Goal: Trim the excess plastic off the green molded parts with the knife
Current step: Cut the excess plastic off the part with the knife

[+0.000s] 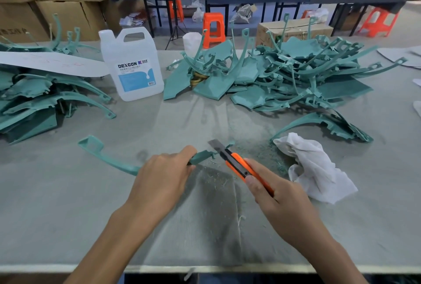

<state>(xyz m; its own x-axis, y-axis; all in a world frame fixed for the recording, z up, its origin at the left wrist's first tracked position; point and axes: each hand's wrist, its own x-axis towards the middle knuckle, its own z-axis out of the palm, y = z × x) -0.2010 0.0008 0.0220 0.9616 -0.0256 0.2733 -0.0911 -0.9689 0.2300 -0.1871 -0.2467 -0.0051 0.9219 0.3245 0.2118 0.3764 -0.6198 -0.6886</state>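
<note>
The left hand [159, 176] grips a green part [109, 158]; the right hand [273, 192] grips the knife [230, 158]. A slip could cut the left fingers.

bare table [68, 204] near edge, part piles [284, 74] and jug [134, 67] behind

Grey felt-topped table [68, 204] carrying a pile of green molded parts [34, 101] at left, a DEXCON jug [133, 65] standing beside it, a bigger heap [284, 74] far right, a crumpled white rag [316, 170] near right, green shavings [257, 147] scattered just beside the rag.
</note>
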